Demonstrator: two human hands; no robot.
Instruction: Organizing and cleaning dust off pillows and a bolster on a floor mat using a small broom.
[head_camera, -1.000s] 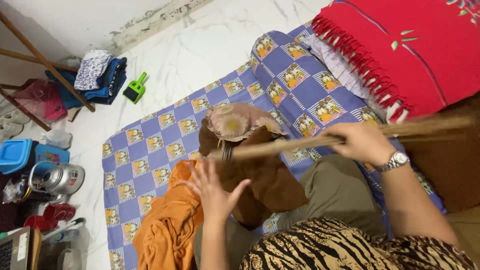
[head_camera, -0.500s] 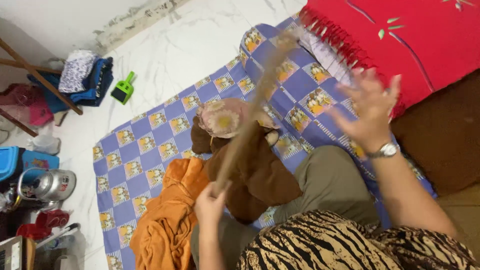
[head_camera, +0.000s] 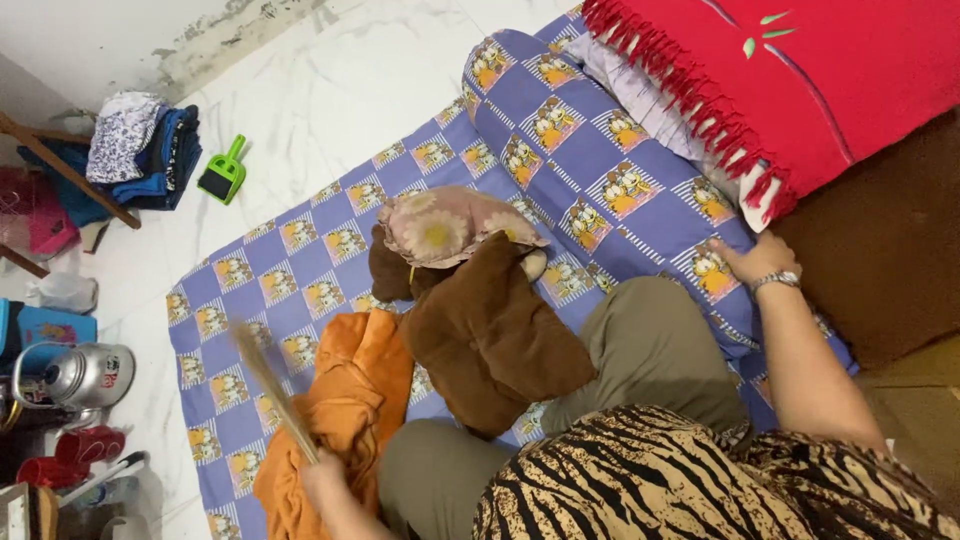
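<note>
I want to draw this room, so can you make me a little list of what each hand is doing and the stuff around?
left hand: grips a stick broom over the orange cloth
right hand: flat on the rolled blue patterned mattress, wearing a watch
in front of the knees: brown cushion, flowered pillow
top right: red fringed blanket
floor: green dustpan, folded clothes, metal kettle

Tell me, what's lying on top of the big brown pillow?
A small pinkish flowered pillow rests on the top end of the brown pillow. What lies beneath the brown pillow is covered.
</note>
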